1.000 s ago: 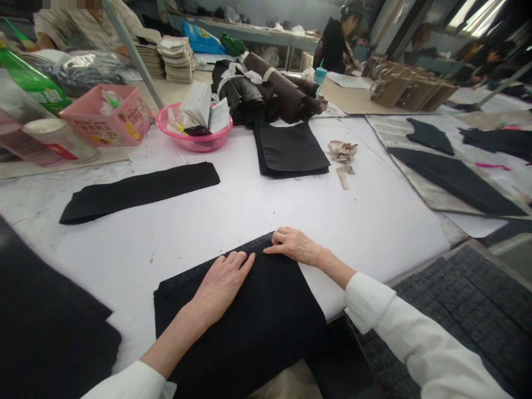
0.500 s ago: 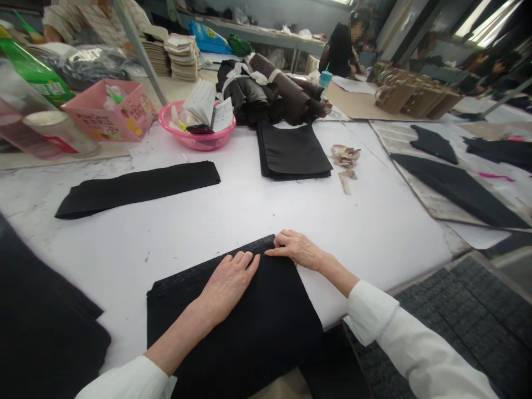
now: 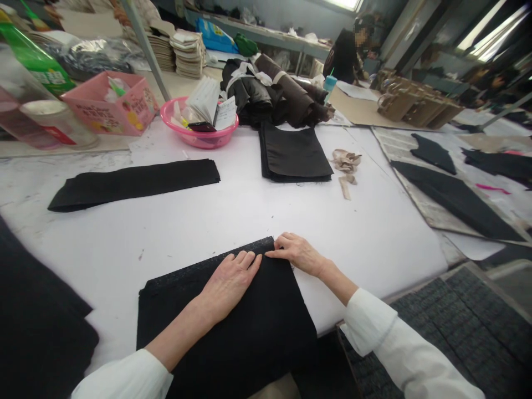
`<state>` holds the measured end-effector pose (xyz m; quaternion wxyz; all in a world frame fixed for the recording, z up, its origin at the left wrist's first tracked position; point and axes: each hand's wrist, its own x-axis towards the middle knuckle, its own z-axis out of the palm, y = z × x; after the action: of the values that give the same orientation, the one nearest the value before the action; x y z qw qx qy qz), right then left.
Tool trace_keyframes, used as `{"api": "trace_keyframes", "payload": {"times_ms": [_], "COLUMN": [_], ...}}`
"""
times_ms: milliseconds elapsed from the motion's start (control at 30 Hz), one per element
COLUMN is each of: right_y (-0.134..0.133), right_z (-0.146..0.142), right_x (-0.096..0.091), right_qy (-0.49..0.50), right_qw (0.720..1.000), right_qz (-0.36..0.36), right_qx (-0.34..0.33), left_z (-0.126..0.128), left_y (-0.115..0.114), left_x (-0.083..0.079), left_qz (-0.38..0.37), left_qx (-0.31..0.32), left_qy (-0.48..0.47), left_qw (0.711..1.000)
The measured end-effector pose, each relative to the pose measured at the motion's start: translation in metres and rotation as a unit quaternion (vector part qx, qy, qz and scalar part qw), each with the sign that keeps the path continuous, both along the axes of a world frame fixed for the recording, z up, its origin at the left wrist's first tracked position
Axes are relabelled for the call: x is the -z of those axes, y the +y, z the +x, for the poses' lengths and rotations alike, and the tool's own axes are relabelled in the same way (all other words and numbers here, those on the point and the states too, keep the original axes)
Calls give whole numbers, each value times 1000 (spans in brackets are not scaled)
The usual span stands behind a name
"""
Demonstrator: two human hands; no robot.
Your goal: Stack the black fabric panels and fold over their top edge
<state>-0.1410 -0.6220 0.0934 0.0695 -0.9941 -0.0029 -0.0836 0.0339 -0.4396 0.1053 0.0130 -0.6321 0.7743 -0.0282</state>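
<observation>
A black fabric panel point(image 3: 249, 327) lies before me on the white table, its near part reaching past the table edge. Along its far side runs a narrow strip with a speckled, shiny surface point(image 3: 199, 267). My left hand point(image 3: 230, 282) rests on the panel, palm down, fingers over the strip's inner edge and the thumb pointing toward the right hand. At the far right corner my right hand point(image 3: 297, 254) has its fingers curled and pinches the fabric edge, index finger pointing left. Only a small gap separates the two hands' fingertips.
Folded black fabric point(image 3: 137, 183) lies at left, a black stack point(image 3: 295, 152) beyond my hands, beige strips point(image 3: 347, 166) beside it. A pink basin point(image 3: 203, 136) and pink box point(image 3: 112, 105) stand behind. More black fabric point(image 3: 37, 310) is at near left. Co-workers sit farther back.
The view has shifted slightly. Both hands keep nearly the same place on the fabric panel. At the back left, a co-worker's hands now hold up a beige piece.
</observation>
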Motion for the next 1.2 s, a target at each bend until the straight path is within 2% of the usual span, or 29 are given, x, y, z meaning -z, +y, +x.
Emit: {"api": "trace_keyframes", "payload": {"times_ms": [300,600,1200], "right_y": [-1,-5,-5], "right_z": [-8,-11,-12], "right_x": [1,-6,8], "right_qy": [-26,-29,-64], "right_qw": [999,986,988], "right_qz": [25,145,122], "right_qx": [14,77,67], "left_z": [-7,-8,-9], "left_y": [-8,-8,-12], "left_x": [4,6,2], "left_qz": [-16,-31,-18], "left_qx": [-1,-3,-10], "left_qy": [-4,11,21], "left_qw": [1000,999,1000]}}
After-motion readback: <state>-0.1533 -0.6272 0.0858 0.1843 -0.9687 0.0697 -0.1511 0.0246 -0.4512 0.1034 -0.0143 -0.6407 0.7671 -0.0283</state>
